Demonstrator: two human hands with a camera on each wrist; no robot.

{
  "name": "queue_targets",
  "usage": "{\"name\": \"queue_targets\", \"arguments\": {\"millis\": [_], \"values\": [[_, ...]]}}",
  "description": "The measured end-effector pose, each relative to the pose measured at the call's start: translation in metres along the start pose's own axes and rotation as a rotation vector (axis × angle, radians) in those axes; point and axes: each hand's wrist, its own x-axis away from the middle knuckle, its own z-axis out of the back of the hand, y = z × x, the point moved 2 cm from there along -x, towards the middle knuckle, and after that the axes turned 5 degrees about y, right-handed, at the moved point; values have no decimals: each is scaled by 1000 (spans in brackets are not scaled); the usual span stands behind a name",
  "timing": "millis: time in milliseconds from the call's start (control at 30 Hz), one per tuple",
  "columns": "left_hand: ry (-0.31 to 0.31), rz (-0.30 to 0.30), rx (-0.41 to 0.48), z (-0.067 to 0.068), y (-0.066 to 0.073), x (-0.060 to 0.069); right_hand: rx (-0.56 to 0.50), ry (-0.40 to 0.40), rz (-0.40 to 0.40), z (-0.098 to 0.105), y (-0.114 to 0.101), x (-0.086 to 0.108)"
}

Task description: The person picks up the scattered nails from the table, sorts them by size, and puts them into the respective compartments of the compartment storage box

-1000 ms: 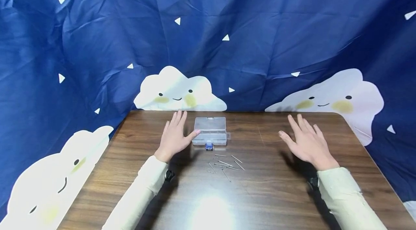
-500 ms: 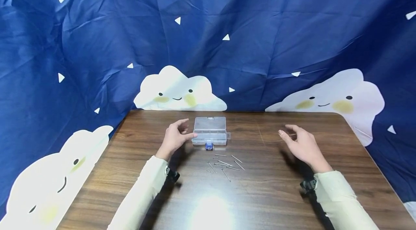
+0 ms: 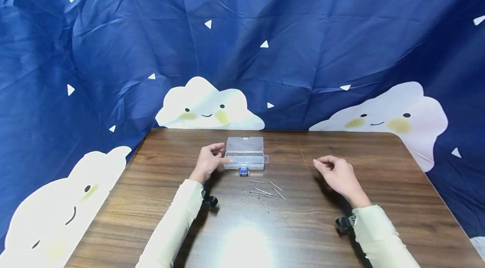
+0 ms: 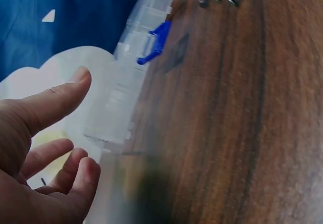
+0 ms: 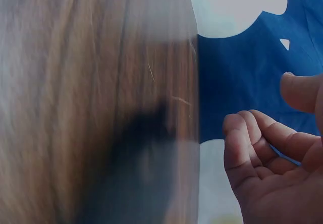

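A clear plastic box (image 3: 246, 160) with its lid raised and a blue latch (image 3: 243, 171) at its front stands near the table's far edge. My left hand (image 3: 207, 161) is at the box's left end, thumb and fingers spread apart; in the left wrist view a gap shows between that hand (image 4: 55, 148) and the box (image 4: 118, 93). Several metal nails (image 3: 261, 191) lie scattered in front of the box. Over the table's right side, my right hand (image 3: 341, 175) holds nothing, its fingers bent loosely; the right wrist view shows thumb and fingers of that hand (image 5: 282, 158) apart.
The brown wooden table (image 3: 299, 234) runs back to a blue curtain (image 3: 288, 57) with white clouds and triangles. Black wrist cameras hang under both cuffs, the right one (image 3: 344, 224) low over the table.
Both hands have moved inward, and their straight, spread fingers have bent. The left hand has come closer to the box's left end. Box and nails have stayed in place.
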Motion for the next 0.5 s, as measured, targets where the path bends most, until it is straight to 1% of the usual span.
{"name": "queue_targets", "arguments": {"millis": [67,167,333,400,500], "values": [[-10,3,-15,-1,-3,-1,-27,-20,-20,-4,-2,2],[-42,1,-37,-3,-6,-1,-42,-33,-40,-8,-4,5],[-101,14,-22,-6,-6,1,-21,-24,-25,-12,-5,6],[-107,27,-16,-5,-5,1,-18,-26,-17,-14,-5,5],[-102,43,-40,-4,-4,2,-19,-30,-12,-18,-5,5]]}}
